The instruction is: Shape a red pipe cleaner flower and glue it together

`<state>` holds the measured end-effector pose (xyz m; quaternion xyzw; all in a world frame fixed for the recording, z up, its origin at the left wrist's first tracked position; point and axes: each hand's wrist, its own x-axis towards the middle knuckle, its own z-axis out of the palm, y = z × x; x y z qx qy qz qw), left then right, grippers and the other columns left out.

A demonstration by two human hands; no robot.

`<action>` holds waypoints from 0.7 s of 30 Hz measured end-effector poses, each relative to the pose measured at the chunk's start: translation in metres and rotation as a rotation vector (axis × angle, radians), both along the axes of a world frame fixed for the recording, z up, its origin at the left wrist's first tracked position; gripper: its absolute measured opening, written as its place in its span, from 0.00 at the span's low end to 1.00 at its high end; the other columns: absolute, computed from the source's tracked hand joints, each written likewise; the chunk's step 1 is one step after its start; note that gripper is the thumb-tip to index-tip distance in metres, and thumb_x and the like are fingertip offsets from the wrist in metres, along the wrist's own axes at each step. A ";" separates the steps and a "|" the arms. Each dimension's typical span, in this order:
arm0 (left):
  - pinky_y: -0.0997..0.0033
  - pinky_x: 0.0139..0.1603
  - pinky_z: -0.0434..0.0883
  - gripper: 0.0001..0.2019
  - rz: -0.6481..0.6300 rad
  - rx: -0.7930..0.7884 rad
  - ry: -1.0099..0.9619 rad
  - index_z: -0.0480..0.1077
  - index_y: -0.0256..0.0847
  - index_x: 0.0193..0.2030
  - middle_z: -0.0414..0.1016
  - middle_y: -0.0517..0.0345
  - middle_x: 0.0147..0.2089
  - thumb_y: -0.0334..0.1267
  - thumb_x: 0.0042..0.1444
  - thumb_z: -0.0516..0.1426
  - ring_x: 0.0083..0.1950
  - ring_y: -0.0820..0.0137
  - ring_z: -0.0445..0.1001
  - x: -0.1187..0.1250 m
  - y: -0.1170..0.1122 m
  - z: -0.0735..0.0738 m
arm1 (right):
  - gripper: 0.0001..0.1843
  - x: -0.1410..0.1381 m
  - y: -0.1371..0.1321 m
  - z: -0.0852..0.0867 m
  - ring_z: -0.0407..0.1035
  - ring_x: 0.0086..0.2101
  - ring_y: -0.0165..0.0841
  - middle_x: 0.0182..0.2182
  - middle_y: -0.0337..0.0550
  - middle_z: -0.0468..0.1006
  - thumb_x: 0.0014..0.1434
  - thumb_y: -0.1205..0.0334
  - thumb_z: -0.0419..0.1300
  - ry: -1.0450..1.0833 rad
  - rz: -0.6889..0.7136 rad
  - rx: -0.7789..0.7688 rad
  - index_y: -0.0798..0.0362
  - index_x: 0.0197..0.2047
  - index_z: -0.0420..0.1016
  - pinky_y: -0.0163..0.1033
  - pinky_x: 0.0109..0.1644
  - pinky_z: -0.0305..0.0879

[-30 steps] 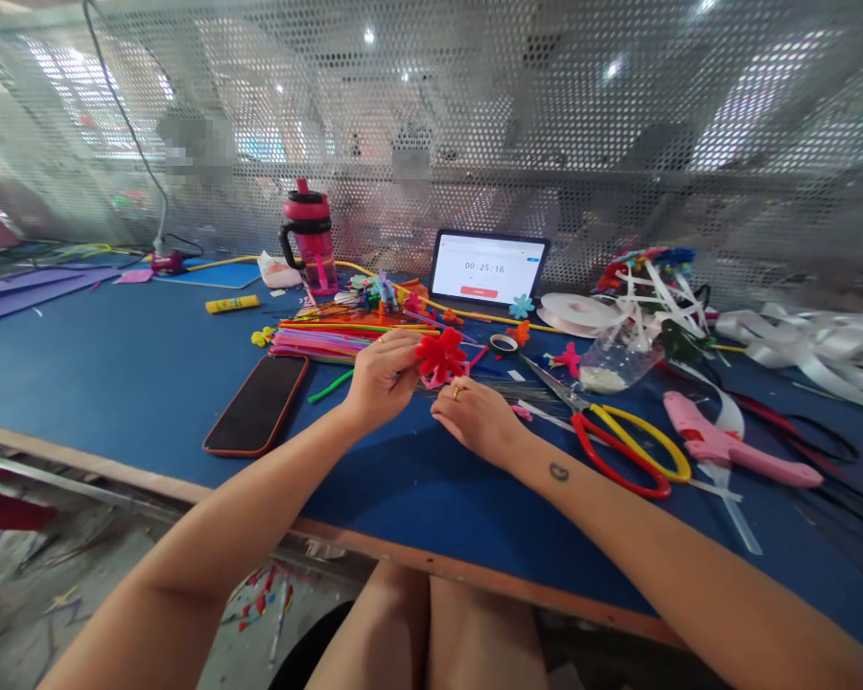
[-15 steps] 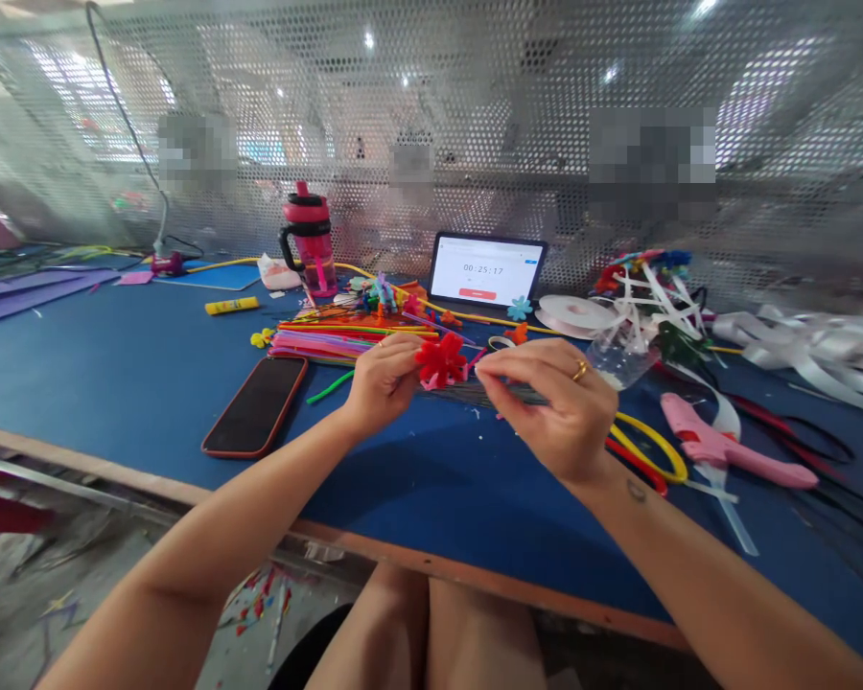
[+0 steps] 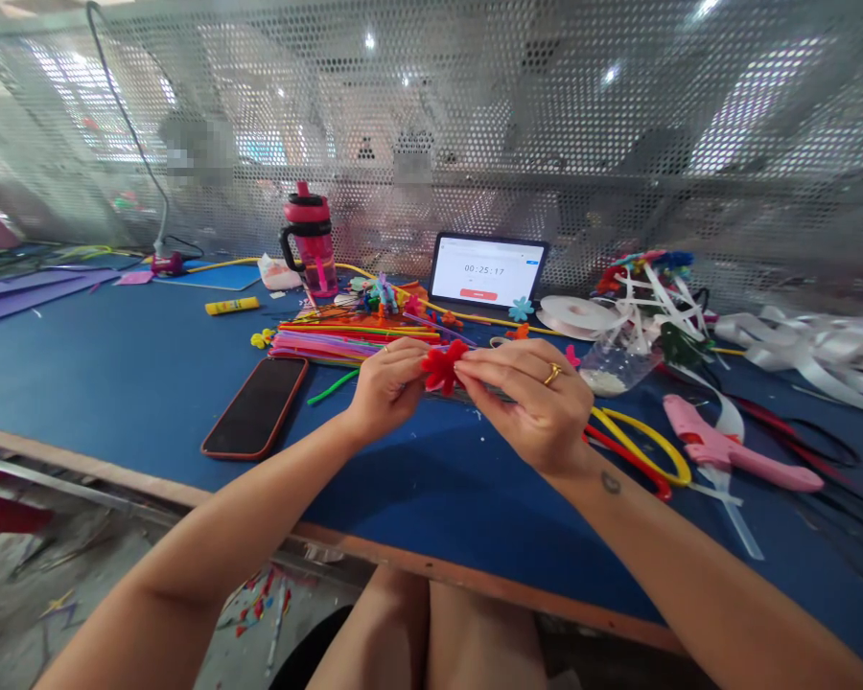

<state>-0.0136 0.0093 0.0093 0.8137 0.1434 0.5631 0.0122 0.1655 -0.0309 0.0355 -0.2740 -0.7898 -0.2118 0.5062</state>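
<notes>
A red fuzzy pipe-cleaner flower is held up over the table, its petals spread. My left hand pinches it at its left side between thumb and fingers. From the right, my right hand brings closed fingertips against the middle of the flower. Anything between those fingertips is hidden. Behind my left hand lies a bundle of coloured pipe cleaners. Just beyond my right hand rests a clear plastic bag with small white bits in it.
A phone lies at left. Behind stand a pink bottle and a tablet showing a timer. On the right are a pink glue gun, yellow pipe cleaners, a ribbon spool and loose white ribbon.
My right hand has moved left, from just beside the red flower to touching its middle. A tiny white thing seen at its fingertips before is now hidden. My left hand stays nearly still.
</notes>
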 end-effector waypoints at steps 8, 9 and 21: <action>0.68 0.41 0.71 0.07 0.006 -0.019 -0.009 0.71 0.38 0.33 0.75 0.53 0.32 0.29 0.56 0.52 0.38 0.70 0.72 0.000 0.000 0.000 | 0.14 0.002 -0.001 -0.003 0.71 0.37 0.33 0.39 0.35 0.79 0.54 0.67 0.60 -0.046 -0.026 -0.015 0.43 0.43 0.74 0.44 0.45 0.68; 0.68 0.41 0.71 0.07 0.003 -0.023 -0.011 0.71 0.38 0.33 0.75 0.54 0.32 0.29 0.56 0.52 0.38 0.71 0.72 0.000 0.000 0.000 | 0.14 0.002 -0.001 -0.003 0.71 0.37 0.33 0.39 0.35 0.79 0.54 0.67 0.60 -0.052 -0.029 -0.007 0.44 0.43 0.74 0.43 0.45 0.68; 0.68 0.41 0.71 0.07 -0.003 -0.037 -0.021 0.71 0.38 0.33 0.75 0.54 0.31 0.27 0.55 0.52 0.38 0.71 0.72 -0.001 0.000 0.001 | 0.18 0.002 -0.004 0.000 0.71 0.36 0.32 0.40 0.36 0.79 0.52 0.70 0.59 -0.045 0.005 0.001 0.45 0.46 0.73 0.42 0.44 0.67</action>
